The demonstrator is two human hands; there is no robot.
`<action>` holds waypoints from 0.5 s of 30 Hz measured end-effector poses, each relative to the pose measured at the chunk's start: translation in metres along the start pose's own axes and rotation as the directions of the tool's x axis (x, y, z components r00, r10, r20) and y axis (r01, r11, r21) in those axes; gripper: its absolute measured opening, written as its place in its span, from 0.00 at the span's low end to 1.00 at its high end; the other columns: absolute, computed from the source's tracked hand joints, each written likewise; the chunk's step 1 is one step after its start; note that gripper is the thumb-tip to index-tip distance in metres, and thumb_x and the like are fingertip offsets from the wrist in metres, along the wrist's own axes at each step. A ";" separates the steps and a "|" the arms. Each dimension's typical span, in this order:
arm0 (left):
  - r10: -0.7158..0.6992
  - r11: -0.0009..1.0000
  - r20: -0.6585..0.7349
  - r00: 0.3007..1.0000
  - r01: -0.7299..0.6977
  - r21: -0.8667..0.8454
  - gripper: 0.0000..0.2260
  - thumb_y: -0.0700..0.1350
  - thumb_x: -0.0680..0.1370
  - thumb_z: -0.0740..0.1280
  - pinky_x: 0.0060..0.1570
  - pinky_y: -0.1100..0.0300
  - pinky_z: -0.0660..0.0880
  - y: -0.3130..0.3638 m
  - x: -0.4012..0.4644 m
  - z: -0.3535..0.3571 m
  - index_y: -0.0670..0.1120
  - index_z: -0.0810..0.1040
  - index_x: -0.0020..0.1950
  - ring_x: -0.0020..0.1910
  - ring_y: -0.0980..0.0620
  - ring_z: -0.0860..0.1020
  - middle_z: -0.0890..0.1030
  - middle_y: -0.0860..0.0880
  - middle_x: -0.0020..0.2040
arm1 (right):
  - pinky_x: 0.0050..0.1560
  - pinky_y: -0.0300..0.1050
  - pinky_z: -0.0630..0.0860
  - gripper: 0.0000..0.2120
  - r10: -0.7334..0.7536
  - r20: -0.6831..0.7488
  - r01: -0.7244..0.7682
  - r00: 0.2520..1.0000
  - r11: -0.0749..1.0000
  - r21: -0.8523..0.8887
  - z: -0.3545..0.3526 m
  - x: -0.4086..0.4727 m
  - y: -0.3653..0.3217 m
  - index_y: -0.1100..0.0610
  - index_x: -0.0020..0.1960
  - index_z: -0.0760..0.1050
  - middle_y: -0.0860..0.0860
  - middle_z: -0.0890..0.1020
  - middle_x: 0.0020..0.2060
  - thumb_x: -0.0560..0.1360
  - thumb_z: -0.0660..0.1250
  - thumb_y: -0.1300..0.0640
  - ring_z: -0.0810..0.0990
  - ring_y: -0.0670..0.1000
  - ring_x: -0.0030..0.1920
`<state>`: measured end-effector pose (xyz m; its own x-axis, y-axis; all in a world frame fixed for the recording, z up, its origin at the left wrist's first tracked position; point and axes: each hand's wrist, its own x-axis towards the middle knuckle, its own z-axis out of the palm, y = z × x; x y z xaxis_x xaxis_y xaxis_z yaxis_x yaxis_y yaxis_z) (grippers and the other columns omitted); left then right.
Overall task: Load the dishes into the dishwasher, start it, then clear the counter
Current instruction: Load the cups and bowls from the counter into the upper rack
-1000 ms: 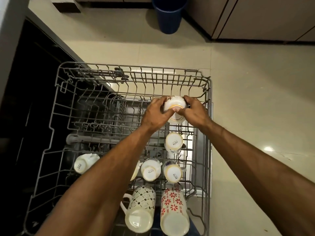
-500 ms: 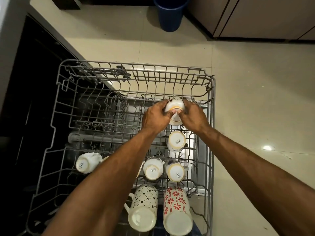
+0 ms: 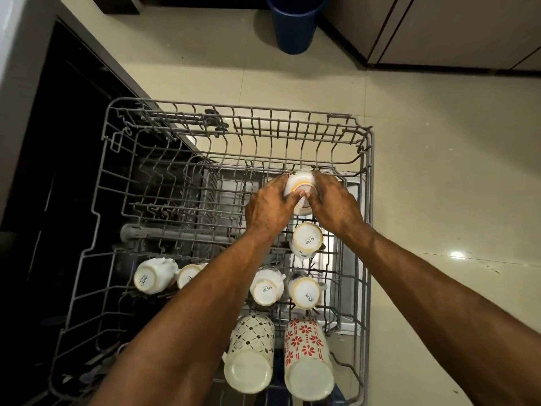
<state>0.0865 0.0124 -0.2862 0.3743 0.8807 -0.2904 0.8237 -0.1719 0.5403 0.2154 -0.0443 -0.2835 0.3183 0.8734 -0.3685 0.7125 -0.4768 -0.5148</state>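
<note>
left hand (image 3: 268, 209) grips cup (image 3: 301, 187) | right hand (image 3: 336, 205) grips cup

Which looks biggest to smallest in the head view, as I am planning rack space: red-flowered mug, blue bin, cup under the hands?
1. Blue bin, though far off and cropped.
2. Red-flowered mug, enlarged by nearness.
3. Cup, partly hidden by both hands.

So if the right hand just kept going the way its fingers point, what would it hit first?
The right hand points away and slightly left; past the cup it grips, it would probably meet the rack's far wire wall first, though depth is unclear.
</note>
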 end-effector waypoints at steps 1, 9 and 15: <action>0.001 1.000 0.004 1.000 -0.001 -0.003 0.24 0.59 0.78 0.64 0.49 0.56 0.75 -0.002 0.001 0.001 0.50 0.71 0.71 0.54 0.48 0.78 0.80 0.50 0.58 | 0.61 0.50 0.72 0.25 0.001 0.000 -0.001 1.000 1.000 -0.001 0.001 0.000 0.000 0.56 0.77 0.59 0.55 0.68 0.72 0.83 0.58 0.51 0.71 0.56 0.68; 0.056 0.998 0.018 0.998 -0.056 0.015 0.22 0.55 0.79 0.65 0.49 0.57 0.74 -0.010 -0.003 -0.002 0.49 0.71 0.70 0.53 0.49 0.78 0.80 0.49 0.56 | 0.66 0.51 0.68 0.27 -0.031 0.008 0.031 0.999 0.999 -0.017 -0.002 -0.006 -0.001 0.57 0.77 0.57 0.55 0.65 0.74 0.81 0.61 0.53 0.66 0.56 0.72; 0.126 0.985 0.058 0.990 -0.132 0.110 0.23 0.53 0.80 0.64 0.63 0.50 0.70 -0.018 -0.022 -0.020 0.49 0.67 0.73 0.65 0.48 0.72 0.74 0.48 0.67 | 0.72 0.54 0.62 0.29 -0.098 0.022 0.100 0.995 0.987 -0.125 -0.019 -0.024 -0.006 0.56 0.77 0.59 0.56 0.64 0.74 0.80 0.60 0.47 0.61 0.57 0.74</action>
<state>0.0549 0.0046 -0.2737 0.4989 0.8252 -0.2650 0.8090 -0.3337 0.4839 0.2157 -0.0606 -0.2570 0.2328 0.9136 -0.3334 0.8132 -0.3709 -0.4485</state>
